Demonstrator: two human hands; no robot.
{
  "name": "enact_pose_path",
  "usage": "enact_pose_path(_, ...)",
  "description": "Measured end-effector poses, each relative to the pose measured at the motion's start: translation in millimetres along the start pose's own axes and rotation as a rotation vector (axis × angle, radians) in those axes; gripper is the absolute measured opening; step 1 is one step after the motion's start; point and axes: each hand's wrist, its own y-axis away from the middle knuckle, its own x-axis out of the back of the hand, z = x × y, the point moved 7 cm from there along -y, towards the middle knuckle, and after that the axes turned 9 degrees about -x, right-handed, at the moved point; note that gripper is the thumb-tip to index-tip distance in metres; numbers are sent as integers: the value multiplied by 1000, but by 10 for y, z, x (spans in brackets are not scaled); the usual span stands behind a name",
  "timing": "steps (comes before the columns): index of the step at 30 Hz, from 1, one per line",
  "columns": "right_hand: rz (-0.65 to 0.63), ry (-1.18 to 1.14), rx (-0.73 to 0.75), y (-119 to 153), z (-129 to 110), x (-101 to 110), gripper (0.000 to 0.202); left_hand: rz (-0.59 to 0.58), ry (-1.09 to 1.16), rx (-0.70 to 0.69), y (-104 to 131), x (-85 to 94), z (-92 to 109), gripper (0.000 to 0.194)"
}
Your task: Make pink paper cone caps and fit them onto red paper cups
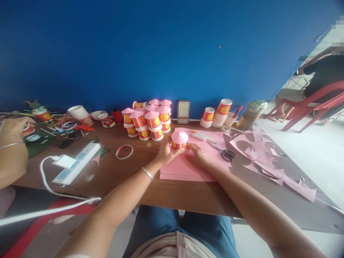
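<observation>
A red paper cup [177,146] with a pink paper cone [180,137] on top stands in front of me, over the left part of a pink paper sheet [188,168]. The fingers and thumb of my left hand [167,153] are wrapped round its left side. Close by on the right, my right hand [198,153] lies low over the sheet with its fingers stretched toward the cup; whether the fingertips touch it I cannot tell. Markers [202,138] and black-handled scissors [225,154] lie just beyond my right hand.
Several cone-topped cups [153,120] stand stacked at the back. A white power strip [77,165] and a tape ring [124,152] lie left; pink paper scraps [268,157] spread right. Cups [221,113] and a jar [251,114] stand behind. Another person's hand [16,125] works far left.
</observation>
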Motion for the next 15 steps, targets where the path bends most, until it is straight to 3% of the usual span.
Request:
enact_pose_path(3, -19, 60, 20, 14, 2, 5, 56, 11, -50, -89, -91, 91, 144, 50)
enact_pose_path(6, -18, 104, 46, 34, 19, -15, 52, 67, -177, -140, -301, 360, 366, 48)
enact_pose_path(11, -12, 110, 82, 52, 7, -38, 48, 270, -437, -111, -897, 1214, 800, 55)
enact_pose_path(15, -3, 117, 92, 66, -11, -15, 51, 399, -691, 6, -1361, 1917, 831, 57)
